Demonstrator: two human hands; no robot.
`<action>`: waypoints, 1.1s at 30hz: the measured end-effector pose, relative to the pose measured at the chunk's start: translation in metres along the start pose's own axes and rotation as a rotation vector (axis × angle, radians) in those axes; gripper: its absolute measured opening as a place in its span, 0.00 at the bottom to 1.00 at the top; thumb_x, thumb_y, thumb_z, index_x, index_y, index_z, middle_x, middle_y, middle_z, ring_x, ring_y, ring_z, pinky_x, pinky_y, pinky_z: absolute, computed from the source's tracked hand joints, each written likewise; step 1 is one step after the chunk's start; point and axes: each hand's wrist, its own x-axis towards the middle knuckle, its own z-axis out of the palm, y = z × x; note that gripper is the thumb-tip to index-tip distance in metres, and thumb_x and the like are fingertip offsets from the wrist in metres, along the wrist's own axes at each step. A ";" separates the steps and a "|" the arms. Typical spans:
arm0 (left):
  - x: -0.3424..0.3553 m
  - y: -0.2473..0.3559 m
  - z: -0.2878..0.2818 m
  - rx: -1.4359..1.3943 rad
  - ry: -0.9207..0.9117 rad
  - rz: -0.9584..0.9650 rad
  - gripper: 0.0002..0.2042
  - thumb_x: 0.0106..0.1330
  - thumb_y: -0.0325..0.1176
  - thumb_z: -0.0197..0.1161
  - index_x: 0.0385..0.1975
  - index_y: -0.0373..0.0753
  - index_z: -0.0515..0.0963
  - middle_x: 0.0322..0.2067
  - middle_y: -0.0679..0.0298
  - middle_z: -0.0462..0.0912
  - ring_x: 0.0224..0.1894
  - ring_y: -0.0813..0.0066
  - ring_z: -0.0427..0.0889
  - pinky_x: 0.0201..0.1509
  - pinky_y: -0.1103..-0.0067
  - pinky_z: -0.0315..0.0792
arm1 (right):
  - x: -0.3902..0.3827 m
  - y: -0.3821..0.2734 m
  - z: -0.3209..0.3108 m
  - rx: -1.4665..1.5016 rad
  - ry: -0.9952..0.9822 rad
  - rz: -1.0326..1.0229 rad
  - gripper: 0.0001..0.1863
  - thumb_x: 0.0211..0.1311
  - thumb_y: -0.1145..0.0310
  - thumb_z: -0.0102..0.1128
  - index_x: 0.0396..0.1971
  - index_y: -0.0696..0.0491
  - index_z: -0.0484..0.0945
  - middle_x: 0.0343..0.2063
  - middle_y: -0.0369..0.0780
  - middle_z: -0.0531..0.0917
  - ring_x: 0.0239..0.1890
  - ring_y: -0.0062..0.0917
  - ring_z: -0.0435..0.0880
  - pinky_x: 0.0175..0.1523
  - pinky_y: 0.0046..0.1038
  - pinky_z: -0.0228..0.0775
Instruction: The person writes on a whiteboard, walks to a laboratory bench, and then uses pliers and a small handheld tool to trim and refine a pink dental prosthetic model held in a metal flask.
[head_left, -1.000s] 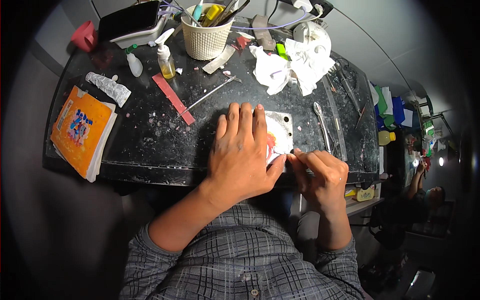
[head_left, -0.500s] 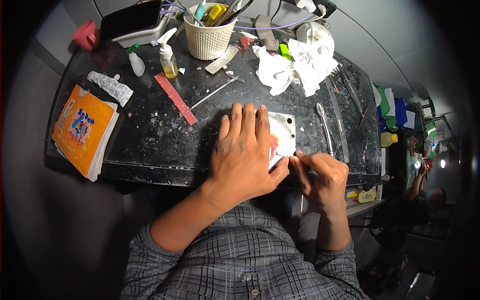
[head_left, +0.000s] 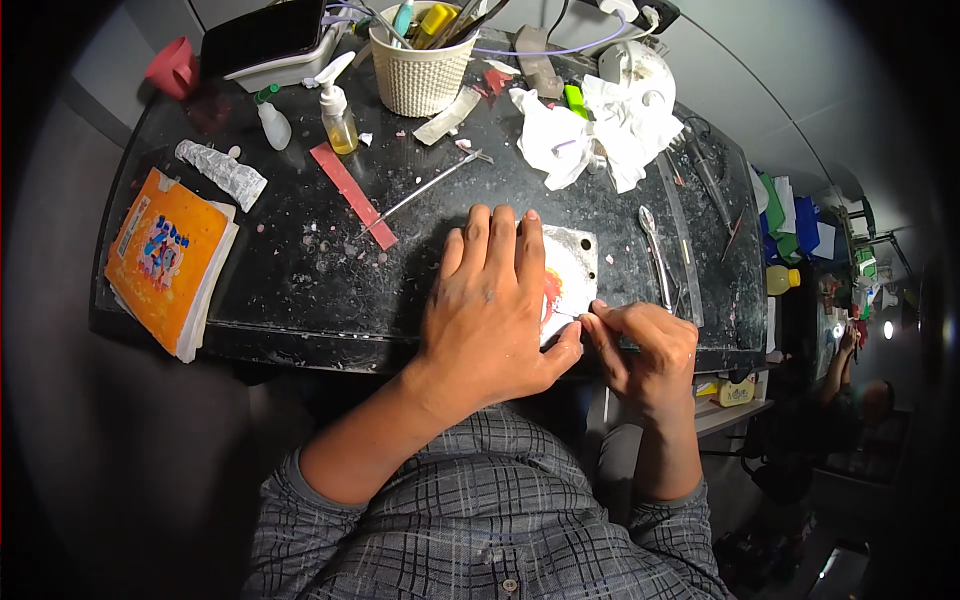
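My left hand [head_left: 488, 300] lies flat, fingers stretched forward, over the left part of a pale metal plate [head_left: 573, 238] with dark holes. On the plate sits a white piece [head_left: 570, 285] with a red-orange patch [head_left: 551, 288]; my left hand hides much of both. My right hand [head_left: 645, 345] is closed in a pinch at the plate's near right corner. From its fingertips a thin pointed tool [head_left: 566, 315] reaches left onto the white piece, its handle hidden in the hand. My left thumb is just below the tool's tip.
Right of the plate lies a metal hand tool [head_left: 655, 258]. Beyond are crumpled white tissues [head_left: 550, 140] and a woven cup [head_left: 420, 80] of tools. Leftward lie a red strip [head_left: 352, 195], a metal rod [head_left: 425, 188], a pump bottle [head_left: 338, 120] and an orange notebook [head_left: 165, 260].
My left thumb has dropped slightly away from the tool's tip, showing more of it against the white piece. The rest of the left hand stays on the plate; the whole view has shifted slightly.
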 end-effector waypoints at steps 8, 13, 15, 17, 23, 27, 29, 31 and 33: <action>-0.001 0.000 -0.001 0.015 -0.001 0.004 0.45 0.52 0.50 0.71 0.64 0.19 0.69 0.59 0.37 0.70 0.65 0.38 0.68 0.70 0.51 0.62 | -0.003 -0.004 0.010 0.030 0.035 0.072 0.06 0.55 0.75 0.79 0.30 0.58 0.88 0.19 0.40 0.85 0.19 0.27 0.84 0.26 0.27 0.73; -0.001 0.000 0.001 0.029 0.012 0.002 0.45 0.52 0.50 0.71 0.65 0.20 0.68 0.59 0.36 0.71 0.65 0.37 0.68 0.71 0.50 0.61 | -0.010 -0.003 0.019 0.077 0.109 0.170 0.05 0.57 0.75 0.78 0.29 0.58 0.88 0.20 0.42 0.86 0.20 0.29 0.85 0.27 0.27 0.74; 0.000 0.000 0.001 0.019 0.005 -0.001 0.45 0.53 0.50 0.71 0.65 0.20 0.68 0.60 0.36 0.70 0.66 0.37 0.67 0.71 0.50 0.61 | -0.008 -0.004 0.015 0.091 0.093 0.162 0.05 0.57 0.75 0.78 0.29 0.58 0.88 0.20 0.42 0.86 0.20 0.29 0.86 0.27 0.28 0.74; 0.001 0.000 -0.001 0.010 -0.002 -0.004 0.46 0.53 0.50 0.71 0.65 0.20 0.68 0.60 0.36 0.70 0.66 0.36 0.67 0.71 0.50 0.61 | -0.005 -0.004 0.011 0.106 0.078 0.152 0.06 0.57 0.74 0.78 0.28 0.58 0.87 0.21 0.42 0.86 0.21 0.29 0.86 0.27 0.28 0.74; 0.001 0.000 -0.001 0.004 -0.023 -0.002 0.46 0.52 0.51 0.72 0.66 0.21 0.67 0.60 0.36 0.70 0.67 0.36 0.66 0.72 0.50 0.61 | -0.002 -0.002 0.009 0.045 0.041 0.066 0.07 0.56 0.74 0.78 0.27 0.58 0.87 0.21 0.41 0.86 0.21 0.30 0.86 0.27 0.28 0.74; 0.002 0.000 -0.002 -0.001 -0.018 -0.009 0.46 0.52 0.51 0.72 0.65 0.21 0.67 0.60 0.36 0.70 0.67 0.36 0.67 0.71 0.49 0.61 | -0.002 -0.005 0.007 -0.007 0.076 0.055 0.06 0.55 0.74 0.78 0.28 0.57 0.87 0.20 0.40 0.85 0.19 0.30 0.83 0.25 0.29 0.72; 0.002 0.000 -0.003 -0.013 -0.027 -0.019 0.46 0.52 0.50 0.72 0.65 0.21 0.67 0.60 0.36 0.70 0.67 0.36 0.67 0.71 0.49 0.61 | 0.000 -0.010 0.000 -0.032 0.062 0.036 0.06 0.55 0.74 0.78 0.29 0.57 0.87 0.20 0.40 0.84 0.19 0.30 0.82 0.24 0.30 0.70; 0.002 0.000 -0.002 0.050 -0.001 0.016 0.45 0.54 0.53 0.71 0.62 0.17 0.70 0.58 0.38 0.70 0.64 0.43 0.68 0.69 0.56 0.63 | 0.001 -0.014 -0.008 -0.111 -0.013 0.006 0.06 0.55 0.74 0.79 0.30 0.56 0.88 0.20 0.38 0.84 0.17 0.28 0.80 0.23 0.30 0.69; 0.002 0.000 -0.002 0.043 0.002 0.011 0.45 0.54 0.53 0.70 0.62 0.17 0.70 0.58 0.38 0.70 0.64 0.42 0.67 0.69 0.56 0.63 | 0.003 -0.014 -0.009 -0.137 -0.018 -0.007 0.06 0.55 0.73 0.79 0.30 0.56 0.88 0.20 0.38 0.84 0.17 0.28 0.79 0.22 0.30 0.68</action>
